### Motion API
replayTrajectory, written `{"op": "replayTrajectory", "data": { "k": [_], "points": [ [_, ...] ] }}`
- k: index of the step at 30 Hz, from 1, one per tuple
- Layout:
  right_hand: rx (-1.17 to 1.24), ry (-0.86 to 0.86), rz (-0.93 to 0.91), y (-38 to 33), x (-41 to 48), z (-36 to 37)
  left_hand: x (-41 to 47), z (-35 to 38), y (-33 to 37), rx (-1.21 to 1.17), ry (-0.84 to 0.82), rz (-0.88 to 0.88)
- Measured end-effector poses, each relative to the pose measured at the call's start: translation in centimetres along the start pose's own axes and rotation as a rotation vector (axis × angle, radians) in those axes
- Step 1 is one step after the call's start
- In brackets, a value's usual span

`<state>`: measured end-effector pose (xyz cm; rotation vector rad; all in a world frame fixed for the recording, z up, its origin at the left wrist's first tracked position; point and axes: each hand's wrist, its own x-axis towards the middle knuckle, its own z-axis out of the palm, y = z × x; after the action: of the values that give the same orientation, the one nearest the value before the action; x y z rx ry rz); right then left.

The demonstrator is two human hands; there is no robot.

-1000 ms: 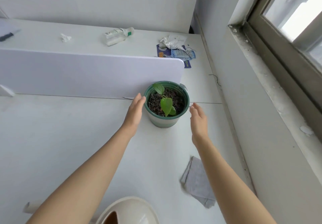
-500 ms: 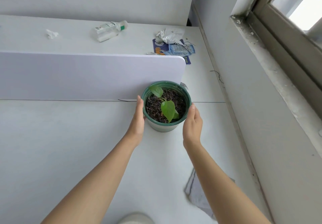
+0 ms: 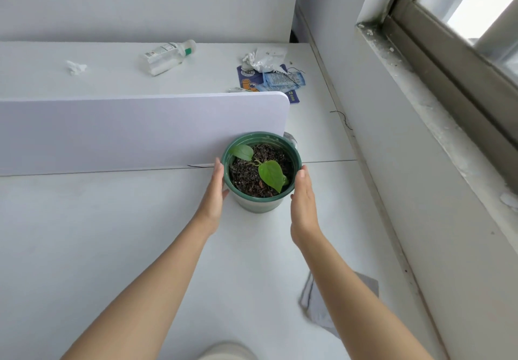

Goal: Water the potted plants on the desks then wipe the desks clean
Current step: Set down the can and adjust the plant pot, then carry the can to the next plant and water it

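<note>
Left hand (image 3: 214, 195) and right hand (image 3: 304, 205) flank the green pot (image 3: 258, 205) by the divider (image 3: 140, 127) on the table (image 3: 112, 233), fingers straight and flat against its sides, likely repositioning it, so next comes a firm, level lift.

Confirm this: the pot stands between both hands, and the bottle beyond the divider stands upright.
Wrong on one point: the bottle beyond the divider lies on its side, not upright, as the head view shows. The pot does stand between the left hand and the right hand.
</note>
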<state>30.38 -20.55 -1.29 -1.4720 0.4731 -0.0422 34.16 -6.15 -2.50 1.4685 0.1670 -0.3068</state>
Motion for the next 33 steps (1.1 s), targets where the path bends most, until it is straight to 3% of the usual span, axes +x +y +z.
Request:
{"op": "replayTrajectory", "data": {
  "k": [9,14,20,28,33],
  "points": [
    [-0.142,-0.075,0.044,-3.4,3.5,-1.5,-2.9,0.8,-0.9,-0.045,-0.067,0.036],
    [-0.147,-0.048,0.094,-3.7,0.6,-3.3,-5.1,-1.2,1.2,-0.075,0.109,0.019],
    [-0.257,-0.097,0.171,-1.9,-7.6,-5.2,-14.9,-6.2,5.0,-0.141,0.257,0.306],
    [-0.35,-0.193,0.17,-0.5,-18.9,-5.5,-26.8,-10.0,0.2,-0.141,0.509,0.385],
    [-0.421,-0.157,0.155,1.0,-24.2,-5.7,-31.0,-10.7,-3.2,-0.218,0.689,0.311]
  ]
}}
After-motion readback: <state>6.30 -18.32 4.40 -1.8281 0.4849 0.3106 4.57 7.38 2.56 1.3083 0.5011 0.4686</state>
